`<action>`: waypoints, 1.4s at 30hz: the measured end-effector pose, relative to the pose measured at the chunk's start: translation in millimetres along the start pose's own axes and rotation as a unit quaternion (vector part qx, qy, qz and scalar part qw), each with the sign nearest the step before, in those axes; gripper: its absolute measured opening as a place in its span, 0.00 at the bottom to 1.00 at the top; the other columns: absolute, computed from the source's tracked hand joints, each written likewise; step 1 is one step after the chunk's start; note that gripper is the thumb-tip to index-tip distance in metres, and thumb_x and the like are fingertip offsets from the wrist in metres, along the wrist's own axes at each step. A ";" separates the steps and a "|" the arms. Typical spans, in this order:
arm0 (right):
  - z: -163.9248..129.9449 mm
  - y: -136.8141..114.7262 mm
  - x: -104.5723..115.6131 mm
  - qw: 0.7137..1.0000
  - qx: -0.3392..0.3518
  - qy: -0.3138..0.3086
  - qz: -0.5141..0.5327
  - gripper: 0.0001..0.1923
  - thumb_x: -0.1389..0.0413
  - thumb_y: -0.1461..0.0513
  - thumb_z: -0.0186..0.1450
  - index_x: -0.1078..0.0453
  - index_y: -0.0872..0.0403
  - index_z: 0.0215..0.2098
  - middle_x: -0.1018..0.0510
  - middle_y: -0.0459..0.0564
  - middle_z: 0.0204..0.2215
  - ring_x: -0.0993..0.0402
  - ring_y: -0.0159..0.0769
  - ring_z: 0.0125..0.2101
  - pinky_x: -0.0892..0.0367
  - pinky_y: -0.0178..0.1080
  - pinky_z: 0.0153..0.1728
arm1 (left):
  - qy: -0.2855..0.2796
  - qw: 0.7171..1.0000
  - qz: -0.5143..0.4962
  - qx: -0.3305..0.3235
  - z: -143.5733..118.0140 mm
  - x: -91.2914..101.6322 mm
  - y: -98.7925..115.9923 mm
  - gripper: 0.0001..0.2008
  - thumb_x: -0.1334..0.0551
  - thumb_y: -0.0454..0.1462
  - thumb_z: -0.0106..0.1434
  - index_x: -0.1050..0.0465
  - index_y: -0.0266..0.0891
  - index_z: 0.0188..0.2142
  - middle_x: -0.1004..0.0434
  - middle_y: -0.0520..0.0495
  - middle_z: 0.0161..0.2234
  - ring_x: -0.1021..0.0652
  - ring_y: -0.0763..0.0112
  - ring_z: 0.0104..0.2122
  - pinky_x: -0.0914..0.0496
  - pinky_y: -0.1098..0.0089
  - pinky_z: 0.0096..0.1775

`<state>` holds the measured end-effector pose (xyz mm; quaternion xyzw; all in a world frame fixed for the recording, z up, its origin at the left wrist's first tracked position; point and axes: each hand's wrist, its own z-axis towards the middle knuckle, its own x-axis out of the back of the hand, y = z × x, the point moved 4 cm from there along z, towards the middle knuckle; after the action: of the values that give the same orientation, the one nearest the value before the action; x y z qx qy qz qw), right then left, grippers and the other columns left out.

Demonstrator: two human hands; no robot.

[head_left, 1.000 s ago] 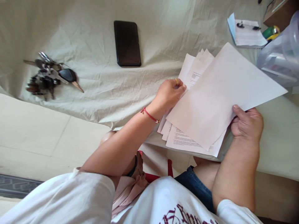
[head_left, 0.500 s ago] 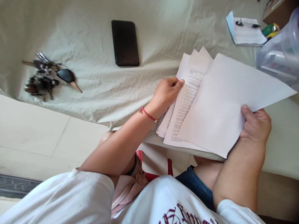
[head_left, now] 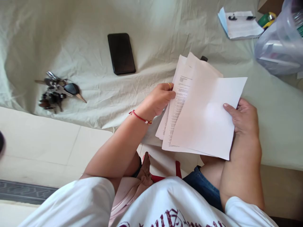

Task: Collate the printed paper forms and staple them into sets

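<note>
A: Status on your hands?

B: Your left hand (head_left: 159, 97) is closed on the left edge of the paper stack (head_left: 182, 104), thumb on top, fingers curled under. Thin yellow ring on one finger, red cord bracelet (head_left: 140, 117) at the wrist.

A: Right?

B: Your right hand (head_left: 243, 118) pinches the top sheet (head_left: 205, 126) at its right edge, thumb flat on the face, fingers behind. That sheet is blank, smooth, white and rectangular, tilted and fanned off the rest.

A: Where's the stack sitting?

B: Held over the near edge of the table, partly above your lap. The sheets under the blank one carry fine printed text, too small to read. They're splayed, corners offset.

A: Surface?

B: Pale cloth (head_left: 82, 37), creased all over and draped over the edge.

A: Anything else on it?

B: A black glossy slab, rounded corners, looks like a phone (head_left: 121, 53), lying flat well left of the stack. Further left, a metal key bunch (head_left: 58, 91) with a black fob. Far right, a clipped pad of papers (head_left: 241, 25) and a translucent plastic container (head_left: 279, 47), cut off by the frame. There's a small dark thing just behind the stack's top edge; can't tell what it is.
</note>
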<state>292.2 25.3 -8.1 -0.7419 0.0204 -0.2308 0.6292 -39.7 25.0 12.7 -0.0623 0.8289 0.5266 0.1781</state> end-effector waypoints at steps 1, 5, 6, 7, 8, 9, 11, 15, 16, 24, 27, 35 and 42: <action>-1.1 -1.1 -1.0 1.000 -0.001 -0.003 0.000 0.28 0.24 0.55 0.42 0.18 0.53 0.41 0.11 0.53 0.37 0.18 0.41 0.31 0.19 0.45 0.35 | -0.010 1.000 0.002 0.009 -0.1 0.7 -1.2 0.09 0.36 0.24 0.57 0.22 0.36 0.34 0.18 0.48 0.32 0.17 0.63 0.38 0.22 0.60 0.49; 2.2 0.4 4.3 0.998 0.024 0.047 -0.016 0.23 0.27 0.56 0.44 0.18 0.53 0.39 0.11 0.52 0.38 0.19 0.39 0.32 0.21 0.44 0.36 | -0.034 0.999 -0.014 0.017 -0.6 2.0 -4.2 0.11 0.37 0.24 0.52 0.21 0.37 0.34 0.13 0.46 0.35 0.13 0.58 0.44 0.19 0.57 0.52; 4.1 1.7 6.3 0.997 0.031 0.065 -0.025 0.22 0.28 0.56 0.45 0.18 0.53 0.38 0.11 0.51 0.37 0.19 0.38 0.32 0.22 0.43 0.36 | -0.035 0.999 -0.020 0.015 -0.4 2.3 -5.0 0.13 0.37 0.23 0.51 0.21 0.37 0.34 0.13 0.46 0.36 0.12 0.57 0.46 0.19 0.56 0.54; 5.9 3.0 7.6 0.996 0.035 0.077 -0.032 0.22 0.28 0.56 0.45 0.17 0.53 0.38 0.11 0.50 0.36 0.20 0.37 0.31 0.22 0.43 0.36 | -0.034 0.999 -0.025 0.012 0.0 2.6 -6.0 0.14 0.37 0.23 0.50 0.21 0.37 0.35 0.12 0.46 0.37 0.12 0.56 0.47 0.19 0.54 0.55; 7.4 4.4 8.0 0.996 0.033 0.082 -0.032 0.23 0.28 0.56 0.44 0.17 0.53 0.38 0.11 0.50 0.36 0.20 0.37 0.31 0.22 0.42 0.37 | -0.030 0.999 -0.028 0.010 0.5 2.9 -7.3 0.15 0.37 0.23 0.50 0.21 0.37 0.36 0.12 0.46 0.37 0.12 0.55 0.47 0.18 0.53 0.56; 8.5 5.7 7.5 0.996 0.024 0.080 -0.023 0.24 0.27 0.56 0.43 0.17 0.53 0.39 0.10 0.50 0.36 0.19 0.37 0.31 0.22 0.42 0.37 | -0.022 0.999 -0.028 0.009 1.0 3.4 -8.7 0.15 0.36 0.23 0.50 0.21 0.37 0.36 0.12 0.46 0.37 0.12 0.55 0.47 0.18 0.52 0.56; 8.8 7.0 4.3 0.998 -0.003 0.058 0.015 0.27 0.25 0.57 0.41 0.17 0.53 0.41 0.09 0.52 0.40 0.17 0.39 0.33 0.21 0.43 0.39 | -0.002 1.000 -0.022 0.012 1.8 4.4 -12.0 0.13 0.34 0.25 0.53 0.21 0.37 0.38 0.12 0.47 0.36 0.12 0.56 0.44 0.18 0.52 0.55; 4.0 3.3 0.9 0.998 -0.031 0.025 0.051 0.31 0.23 0.58 0.39 0.15 0.54 0.43 0.09 0.56 0.44 0.15 0.41 0.35 0.18 0.44 0.40 | 0.029 0.999 -0.018 0.022 1.1 5.9 -16.7 0.09 0.29 0.29 0.58 0.22 0.38 0.38 0.13 0.48 0.35 0.13 0.63 0.37 0.17 0.57 0.49; 2.7 2.0 1.7 0.998 -0.030 0.023 0.045 0.31 0.23 0.58 0.39 0.15 0.55 0.42 0.09 0.56 0.44 0.15 0.41 0.35 0.18 0.44 0.40 | 0.028 0.999 -0.018 0.025 0.5 5.9 -17.0 0.09 0.28 0.30 0.58 0.22 0.38 0.38 0.13 0.48 0.36 0.14 0.64 0.37 0.17 0.58 0.48; 6.2 -1.2 16.8 0.995 0.014 0.099 0.025 0.28 0.24 0.57 0.39 0.12 0.56 0.39 0.09 0.55 0.41 0.14 0.45 0.36 0.16 0.53 0.50 | 0.011 0.996 -0.015 0.084 -6.9 3.3 -11.1 0.14 0.33 0.25 0.59 0.20 0.37 0.43 0.14 0.47 0.33 0.14 0.64 0.33 0.18 0.62 0.43; 9.9 0.4 19.9 0.990 0.004 0.135 0.045 0.29 0.25 0.58 0.37 0.11 0.56 0.39 0.09 0.55 0.42 0.13 0.47 0.38 0.18 0.57 0.56 | 0.027 0.995 -0.021 0.090 -7.9 1.6 -11.2 0.09 0.32 0.27 0.63 0.20 0.37 0.42 0.14 0.47 0.32 0.15 0.65 0.31 0.19 0.64 0.40; 7.2 -2.5 19.2 0.988 -0.001 0.133 0.079 0.29 0.24 0.58 0.37 0.11 0.56 0.39 0.09 0.54 0.43 0.12 0.52 0.45 0.23 0.63 0.66 | 0.017 0.997 -0.020 0.071 -5.8 2.1 -18.1 0.08 0.28 0.30 0.60 0.21 0.39 0.39 0.14 0.49 0.33 0.16 0.68 0.33 0.21 0.67 0.39; 1.2 -12.7 11.8 0.990 0.017 0.120 0.071 0.27 0.24 0.59 0.40 0.12 0.57 0.39 0.10 0.59 0.46 0.12 0.55 0.49 0.20 0.57 0.64 | 0.001 1.000 0.003 0.021 -6.1 -3.1 -20.5 0.10 0.26 0.31 0.56 0.21 0.39 0.36 0.13 0.50 0.34 0.15 0.66 0.34 0.21 0.65 0.41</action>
<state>299.9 25.3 7.4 -0.6948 0.1445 -0.2736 0.6492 -32.2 10.3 -1.2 -0.0566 0.8403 0.5094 0.1766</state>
